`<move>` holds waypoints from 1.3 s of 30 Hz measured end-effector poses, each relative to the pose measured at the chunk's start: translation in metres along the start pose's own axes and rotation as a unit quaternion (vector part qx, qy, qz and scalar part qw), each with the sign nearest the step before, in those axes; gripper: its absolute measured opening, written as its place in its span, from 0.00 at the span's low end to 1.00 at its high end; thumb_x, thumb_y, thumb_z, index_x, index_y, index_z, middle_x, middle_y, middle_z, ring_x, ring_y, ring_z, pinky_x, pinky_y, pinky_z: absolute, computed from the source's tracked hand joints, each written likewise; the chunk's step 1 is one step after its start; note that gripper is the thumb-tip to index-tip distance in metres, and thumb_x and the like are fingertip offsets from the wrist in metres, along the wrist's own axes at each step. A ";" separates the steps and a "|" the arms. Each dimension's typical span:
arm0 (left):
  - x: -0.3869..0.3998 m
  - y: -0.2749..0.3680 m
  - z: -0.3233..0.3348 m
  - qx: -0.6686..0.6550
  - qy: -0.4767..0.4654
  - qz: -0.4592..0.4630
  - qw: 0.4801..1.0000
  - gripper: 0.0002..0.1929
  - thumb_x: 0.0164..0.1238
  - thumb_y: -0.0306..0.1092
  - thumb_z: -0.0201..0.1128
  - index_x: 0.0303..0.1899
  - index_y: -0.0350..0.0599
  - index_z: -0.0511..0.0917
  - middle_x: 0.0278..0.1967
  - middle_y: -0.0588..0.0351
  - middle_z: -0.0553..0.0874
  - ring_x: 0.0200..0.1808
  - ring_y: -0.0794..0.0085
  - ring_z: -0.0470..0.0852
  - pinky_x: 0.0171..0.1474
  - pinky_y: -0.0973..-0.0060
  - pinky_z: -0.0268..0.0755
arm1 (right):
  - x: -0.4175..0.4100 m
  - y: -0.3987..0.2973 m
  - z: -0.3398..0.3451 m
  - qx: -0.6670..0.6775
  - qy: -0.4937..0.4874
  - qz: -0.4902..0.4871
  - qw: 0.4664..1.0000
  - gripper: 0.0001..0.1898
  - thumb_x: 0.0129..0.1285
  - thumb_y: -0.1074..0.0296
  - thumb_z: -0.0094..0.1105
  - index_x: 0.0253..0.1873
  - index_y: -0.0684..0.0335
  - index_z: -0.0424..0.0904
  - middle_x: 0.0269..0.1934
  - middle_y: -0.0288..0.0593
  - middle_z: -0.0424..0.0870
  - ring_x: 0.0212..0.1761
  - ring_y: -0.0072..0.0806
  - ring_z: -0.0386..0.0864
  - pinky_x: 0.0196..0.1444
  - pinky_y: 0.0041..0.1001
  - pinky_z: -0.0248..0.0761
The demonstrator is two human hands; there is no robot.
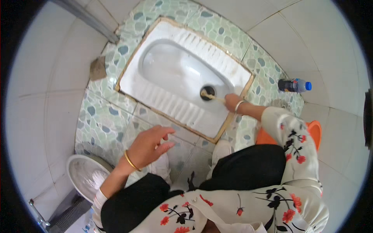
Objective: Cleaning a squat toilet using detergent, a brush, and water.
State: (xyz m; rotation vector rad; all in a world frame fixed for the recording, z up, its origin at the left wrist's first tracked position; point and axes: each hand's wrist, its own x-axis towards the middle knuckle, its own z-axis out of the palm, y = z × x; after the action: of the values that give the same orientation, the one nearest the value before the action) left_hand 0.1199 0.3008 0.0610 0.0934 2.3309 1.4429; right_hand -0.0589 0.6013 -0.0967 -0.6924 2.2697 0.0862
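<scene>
A white ceramic squat toilet (174,67) is set in the tiled floor in front of me. My right hand (232,102), with a silver-coloured bangle at the wrist, grips the handle of a pale toilet brush (214,97) at the pan's right end. The brush's head is at the dark drain hole (207,92), partly inside it; its bristles are hard to make out. My left hand (153,145), with a gold-coloured bangle, hovers in front of the toilet's near edge, fingers apart and holding nothing.
A bottle with a blue cap (295,85) lies by the right wall. An orange plastic container (315,132) is partly hidden behind my right sleeve. At lower left stands a metal basin (76,174) with whitish material inside. A grey pipe (90,20) meets the floor at upper left.
</scene>
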 end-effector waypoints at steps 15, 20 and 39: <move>0.000 -0.046 -0.014 -0.087 0.004 -0.111 0.990 0.14 0.57 0.27 0.59 0.47 0.43 0.74 0.29 0.61 0.76 0.24 0.83 0.71 0.29 0.85 0.66 | 0.001 0.028 0.010 0.417 -0.141 0.064 0.895 0.14 0.59 0.66 0.51 0.21 0.64 0.72 0.12 0.39 0.70 0.11 0.25 0.68 0.12 0.28 0.62; 0.004 -0.037 -0.011 -0.144 0.044 -0.146 0.978 0.14 0.58 0.27 0.59 0.47 0.42 0.74 0.29 0.62 0.75 0.26 0.83 0.71 0.30 0.86 0.65 | -0.012 0.017 -0.020 0.450 -0.164 0.214 0.852 0.13 0.57 0.67 0.51 0.22 0.66 0.74 0.17 0.45 0.76 0.19 0.31 0.76 0.20 0.30 0.68; 0.005 -0.039 -0.011 -0.123 0.077 -0.095 0.985 0.14 0.57 0.30 0.61 0.46 0.41 0.74 0.27 0.57 0.75 0.21 0.79 0.70 0.27 0.82 0.65 | 0.014 0.008 -0.047 -0.125 -0.062 -0.156 0.978 0.09 0.55 0.66 0.53 0.30 0.66 0.77 0.26 0.53 0.79 0.30 0.48 0.78 0.35 0.39 0.72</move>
State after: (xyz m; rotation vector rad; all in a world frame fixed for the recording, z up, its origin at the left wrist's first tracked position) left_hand 0.1172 0.2749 0.0299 -0.3112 2.1875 1.6748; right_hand -0.1018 0.5896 -0.0740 -1.1360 2.0243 0.2604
